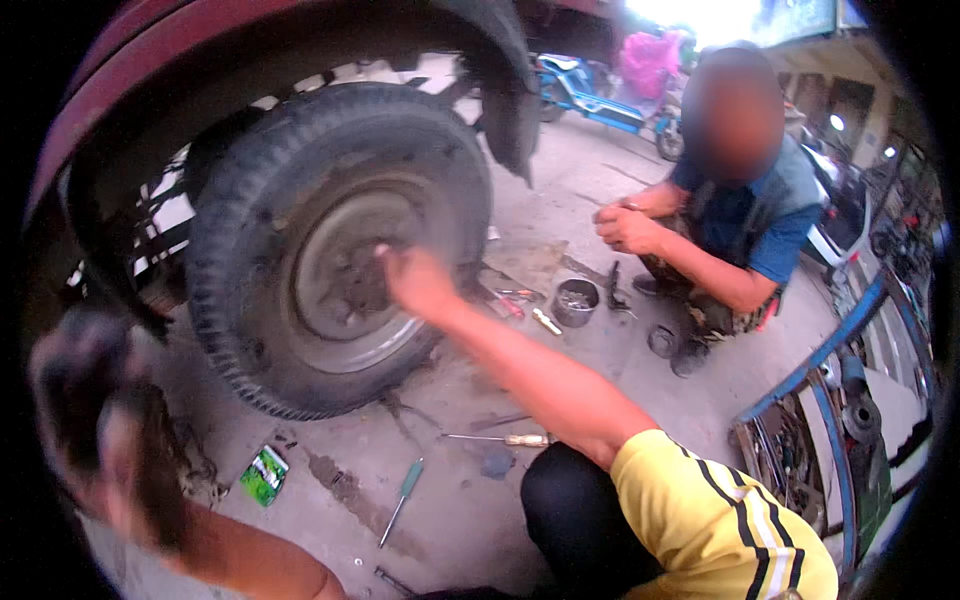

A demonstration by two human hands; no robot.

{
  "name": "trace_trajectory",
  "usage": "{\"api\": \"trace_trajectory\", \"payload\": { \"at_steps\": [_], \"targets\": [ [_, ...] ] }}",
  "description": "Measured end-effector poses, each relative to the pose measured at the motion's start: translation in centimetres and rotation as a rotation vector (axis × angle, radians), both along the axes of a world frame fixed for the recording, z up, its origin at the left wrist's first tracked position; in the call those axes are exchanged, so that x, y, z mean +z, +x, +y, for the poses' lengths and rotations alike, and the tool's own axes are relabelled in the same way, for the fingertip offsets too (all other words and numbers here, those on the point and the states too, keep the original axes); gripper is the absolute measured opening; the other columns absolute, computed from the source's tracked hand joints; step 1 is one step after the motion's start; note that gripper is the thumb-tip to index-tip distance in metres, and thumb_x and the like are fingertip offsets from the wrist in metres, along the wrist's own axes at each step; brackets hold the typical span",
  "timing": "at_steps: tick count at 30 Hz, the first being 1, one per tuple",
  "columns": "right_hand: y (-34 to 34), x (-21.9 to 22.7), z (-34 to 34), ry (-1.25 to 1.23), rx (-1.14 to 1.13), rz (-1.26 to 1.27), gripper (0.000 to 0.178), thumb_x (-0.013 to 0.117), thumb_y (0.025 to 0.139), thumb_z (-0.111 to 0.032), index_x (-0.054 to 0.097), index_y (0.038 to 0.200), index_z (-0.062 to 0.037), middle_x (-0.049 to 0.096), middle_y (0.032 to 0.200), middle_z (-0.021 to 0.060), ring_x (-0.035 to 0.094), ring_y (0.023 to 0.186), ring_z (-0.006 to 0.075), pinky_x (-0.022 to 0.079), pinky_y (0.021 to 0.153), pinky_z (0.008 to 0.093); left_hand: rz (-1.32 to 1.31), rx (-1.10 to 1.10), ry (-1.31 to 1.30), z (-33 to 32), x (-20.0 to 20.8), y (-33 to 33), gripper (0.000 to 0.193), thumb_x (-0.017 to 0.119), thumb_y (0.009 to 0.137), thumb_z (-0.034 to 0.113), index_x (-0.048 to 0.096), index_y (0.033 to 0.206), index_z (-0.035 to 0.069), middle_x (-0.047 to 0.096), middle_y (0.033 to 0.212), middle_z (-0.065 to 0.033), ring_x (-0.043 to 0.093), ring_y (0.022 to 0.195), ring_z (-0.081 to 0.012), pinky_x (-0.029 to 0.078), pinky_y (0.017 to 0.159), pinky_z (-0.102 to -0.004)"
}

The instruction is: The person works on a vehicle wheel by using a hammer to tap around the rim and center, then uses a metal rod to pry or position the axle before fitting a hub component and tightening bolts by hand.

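Note:
My right arm stretches out to the wheel (230, 280) of a dark red vehicle. At its hub (345, 280), the fingers of my right hand (415, 280) are closed together near the ring of studs; whatever lies between them is too small and blurred to name. My left hand (120, 440) is raised at the far left, beside the tyre. Motion smears its fingers, and a dark shape (90, 345) overlaps them, so I cannot tell whether it is held.
Screwdrivers with green (411, 478) and pale (525, 440) handles lie on the ground. Also there are a green packet (264, 475) and a can of small metal parts (576, 302). A person (740, 210) crouches at right, hands together, near a blue-edged tool rack (820, 345).

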State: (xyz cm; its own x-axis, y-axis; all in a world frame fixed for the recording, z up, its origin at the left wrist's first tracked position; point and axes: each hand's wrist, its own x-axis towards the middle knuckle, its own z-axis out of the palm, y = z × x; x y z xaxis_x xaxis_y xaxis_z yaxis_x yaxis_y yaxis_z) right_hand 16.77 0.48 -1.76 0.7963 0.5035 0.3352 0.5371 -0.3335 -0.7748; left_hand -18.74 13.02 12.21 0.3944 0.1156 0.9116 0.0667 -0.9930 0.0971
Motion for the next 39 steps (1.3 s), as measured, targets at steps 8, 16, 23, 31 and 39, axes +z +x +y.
{"api": "trace_trajectory", "payload": {
  "at_steps": [8, 16, 23, 31, 39],
  "targets": [
    [0.5, -0.8, -2.1, -0.297, -0.08, -0.544, 0.057, 0.054, 0.092, -0.051, 0.07, 0.082, 0.0029, 0.064, 0.077, 0.0292, 0.064, 0.08, 0.0427, 0.049, 0.076, 0.0464, 0.222, 0.34, -0.254, -1.9, -2.4, 11.2, 0.071, 0.076, 0.075, 0.041, 0.054, 0.125, -0.003, 0.057, 0.119, -0.0265, 0.059, 0.104, -0.0383, 0.047, 0.09, -0.0448],
    [0.8, -0.2, -2.1, -0.135, 0.003, -0.226, 0.058, 0.057, 0.09, -0.05, 0.065, 0.086, 0.0075, 0.063, 0.077, 0.0301, 0.062, 0.082, 0.0466, 0.048, 0.077, 0.0482, 0.181, 0.515, -0.089, 0.4, -4.8, 14.0, 0.072, 0.072, 0.077, 0.042, 0.05, 0.129, -0.002, 0.056, 0.115, -0.0199, 0.054, 0.108, -0.0365, 0.048, 0.085, -0.0469],
    [3.8, -1.9, -1.2, 0.07, -0.003, -0.116, 0.058, 0.052, 0.094, -0.044, 0.067, 0.069, 0.0061, 0.062, 0.068, 0.0284, 0.064, 0.07, 0.0445, 0.05, 0.068, 0.0495, 0.132, 0.401, -0.142, 1.0, -4.4, 14.7, 0.042, 0.064, 0.086, 0.023, 0.059, 0.123, 0.002, 0.058, 0.115, -0.0199, 0.057, 0.106, -0.0396, 0.048, 0.085, -0.0455],
    [1.0, -2.3, 0.0, -0.383, -0.013, -0.545, 0.044, 0.053, 0.094, -0.036, 0.072, 0.082, 0.0012, 0.065, 0.074, 0.025, 0.064, 0.074, 0.0439, 0.05, 0.066, 0.0468, 0.389, 0.519, -0.154, 1.4, -7.7, 11.2, 0.056, 0.072, 0.079, 0.043, 0.059, 0.106, -0.004, 0.061, 0.102, -0.0261, 0.064, 0.09, -0.0404, 0.053, 0.071, -0.0471],
    [10.0, -4.4, -1.9, -0.366, 0.118, -0.763, 0.054, 0.047, 0.097, -0.049, 0.064, 0.118, -0.0022, 0.062, 0.106, 0.03, 0.061, 0.1, 0.0403, 0.045, 0.086, 0.0443, 0.253, 0.642, -0.191, -0.5, -9.5, 14.0, 0.053, 0.057, 0.079, 0.02, 0.051, 0.128, -0.002, 0.058, 0.118, -0.0206, 0.062, 0.086, -0.0225, 0.048, 0.064, -0.035]
  ]
}}
